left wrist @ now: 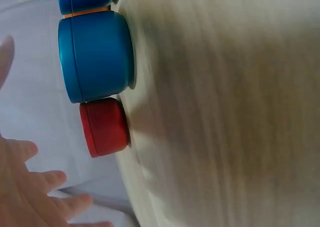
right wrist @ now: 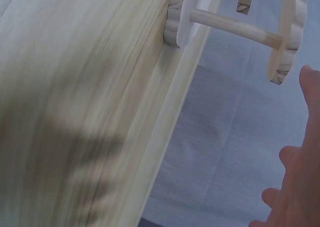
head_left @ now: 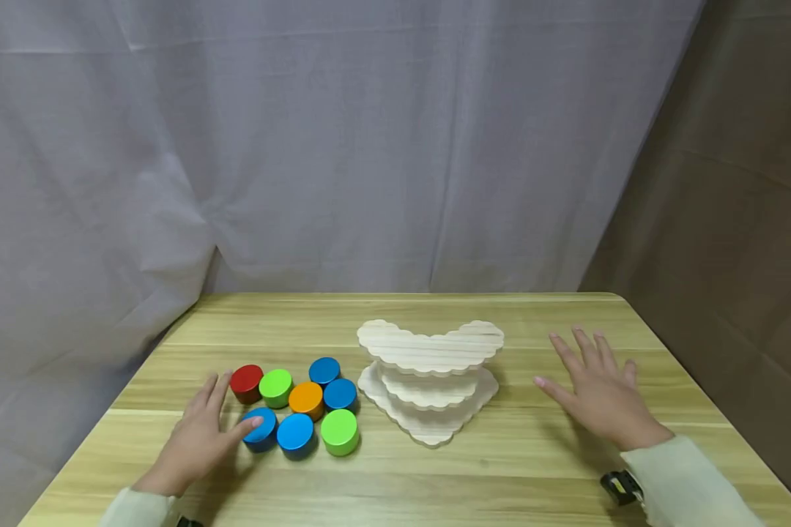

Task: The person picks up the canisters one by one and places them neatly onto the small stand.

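My left hand [head_left: 201, 435] hovers at the left edge of a cluster of round metal tins, fingers spread. In the head view its thumb overlaps the front-left blue tin [head_left: 261, 432], while the fingertips lie beside the red tin [head_left: 247, 383]. From the left wrist, a blue tin [left wrist: 97, 57] and the red one [left wrist: 106, 127] stand upright, apart from the palm. On the other side, my right hand [head_left: 600, 395] is held over the table with spread fingers, holding nothing. Between both hands stands a tiered wooden stand [head_left: 431, 349] with scalloped shelves.
More tins sit in the cluster, among them an orange one [head_left: 306, 400] and a green one [head_left: 340, 432]. A round dowel [right wrist: 237, 28] joins the stand's tiers. Grey cloth [head_left: 369, 146] hangs behind the wooden table [head_left: 488, 490].
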Available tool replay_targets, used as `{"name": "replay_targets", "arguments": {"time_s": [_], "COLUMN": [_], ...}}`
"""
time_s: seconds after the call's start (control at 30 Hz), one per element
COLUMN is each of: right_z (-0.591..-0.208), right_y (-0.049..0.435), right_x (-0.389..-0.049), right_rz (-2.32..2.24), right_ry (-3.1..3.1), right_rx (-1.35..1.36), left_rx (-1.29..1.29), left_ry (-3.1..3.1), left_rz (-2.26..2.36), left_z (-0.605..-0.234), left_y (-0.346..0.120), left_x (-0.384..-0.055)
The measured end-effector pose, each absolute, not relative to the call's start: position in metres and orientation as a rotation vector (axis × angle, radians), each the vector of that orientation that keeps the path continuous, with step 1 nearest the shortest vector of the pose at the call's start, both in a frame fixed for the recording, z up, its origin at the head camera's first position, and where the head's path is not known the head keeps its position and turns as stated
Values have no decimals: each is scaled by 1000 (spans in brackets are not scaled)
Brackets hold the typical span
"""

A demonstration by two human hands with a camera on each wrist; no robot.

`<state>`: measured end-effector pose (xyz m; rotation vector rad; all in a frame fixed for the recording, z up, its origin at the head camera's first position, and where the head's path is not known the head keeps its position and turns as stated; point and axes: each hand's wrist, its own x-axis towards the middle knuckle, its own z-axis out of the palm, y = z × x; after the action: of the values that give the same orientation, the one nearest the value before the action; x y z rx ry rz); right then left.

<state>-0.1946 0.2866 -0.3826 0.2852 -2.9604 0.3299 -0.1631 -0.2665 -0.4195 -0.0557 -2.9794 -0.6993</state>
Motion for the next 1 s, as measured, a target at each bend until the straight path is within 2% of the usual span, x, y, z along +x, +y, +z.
{"name": "replay_targets", "arguments": {"time_s": [0.47, 1.0], "right_z": [-394, -401], "right_y": [271, 250], "right_x": [-210, -227], "right_rz": [654, 979], "right_ry": [-2922, -2815], "right_rx": [384, 491], "left_rx": [-89, -67], "left_ry": [-2789, -2792], "left_rz": [-1231, -1396], "left_z": [-428, -439], "left_y": [-273, -269], "left_x": [-157, -159]}}
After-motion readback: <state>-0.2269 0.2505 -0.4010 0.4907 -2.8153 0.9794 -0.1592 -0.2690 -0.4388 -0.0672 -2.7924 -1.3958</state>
